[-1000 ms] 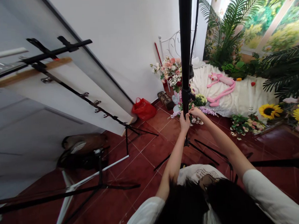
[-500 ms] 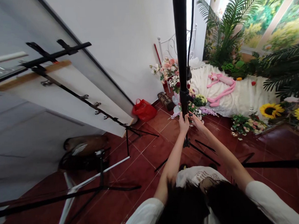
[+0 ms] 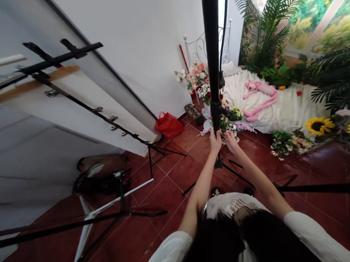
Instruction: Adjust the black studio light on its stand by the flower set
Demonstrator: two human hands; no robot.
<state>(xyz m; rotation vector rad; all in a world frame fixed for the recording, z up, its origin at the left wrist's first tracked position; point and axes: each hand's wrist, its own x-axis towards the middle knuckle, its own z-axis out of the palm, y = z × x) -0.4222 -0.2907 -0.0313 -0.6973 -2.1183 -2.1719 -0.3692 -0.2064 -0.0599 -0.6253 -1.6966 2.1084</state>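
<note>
A black light stand (image 3: 213, 48) rises upright before me, its upper end out of view. My left hand (image 3: 215, 141) is wrapped around its pole below a dark collar clamp (image 3: 216, 106). Just right of the pole, my right hand (image 3: 231, 141) has its fingers curled in a pinch by the stand's lower joint. What lies between those fingertips is hidden. A black cord with a plug (image 3: 221, 81) hangs alongside the pole. The stand's legs (image 3: 237, 174) spread over the floor by my feet.
On the left stand a backdrop frame with clamps (image 3: 113, 121) and several tripod legs (image 3: 144, 214). A red bag (image 3: 169, 125) lies by the wall. Flowers (image 3: 200, 77), a pink plush toy (image 3: 262, 94) on white cloth (image 3: 293, 110), and sunflowers (image 3: 319, 125) fill the right.
My right hand has shifted slightly right, its fingers more curled. My left hand keeps its hold on the pole. The view has tilted a little.
</note>
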